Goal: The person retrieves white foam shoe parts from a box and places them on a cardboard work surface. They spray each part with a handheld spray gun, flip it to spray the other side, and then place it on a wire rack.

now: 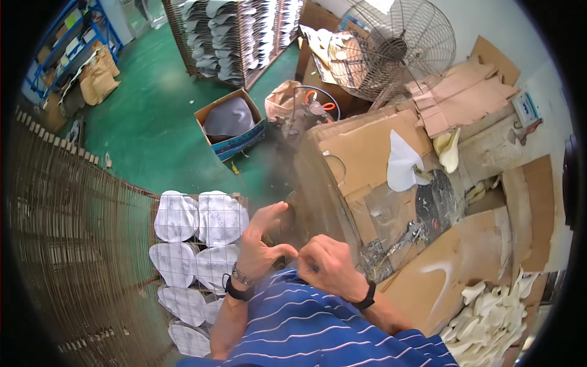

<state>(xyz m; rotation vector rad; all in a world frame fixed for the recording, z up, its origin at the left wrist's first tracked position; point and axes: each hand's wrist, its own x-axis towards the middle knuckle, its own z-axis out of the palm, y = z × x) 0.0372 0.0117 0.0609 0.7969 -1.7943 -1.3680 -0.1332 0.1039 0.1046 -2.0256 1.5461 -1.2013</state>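
Note:
In front of my blue striped shirt (306, 324), my left hand (262, 241) is raised with its fingers apart. Its thumb tip meets the fingertips of my right hand (330, 263), whose fingers are curled together in a pinch; whatever lies between them, if anything, is hidden. A cardboard-covered workbench (367, 144) stands just beyond and to the right of my hands. On it lies a white, saddle-shaped piece (400, 162), with a smaller cream-coloured piece (448, 150) to its right. A metal tool, perhaps a spray gun (406, 238), rests on the stained near part.
At my left stands a wire rack (79, 226) bearing several white rounded pieces (223, 217). A box with grey sheets (229, 119) sits on the green floor (147, 140). Behind are a loaded rack (244, 43) and a large fan (397, 49). Cream pieces (489, 324) are heaped at the lower right.

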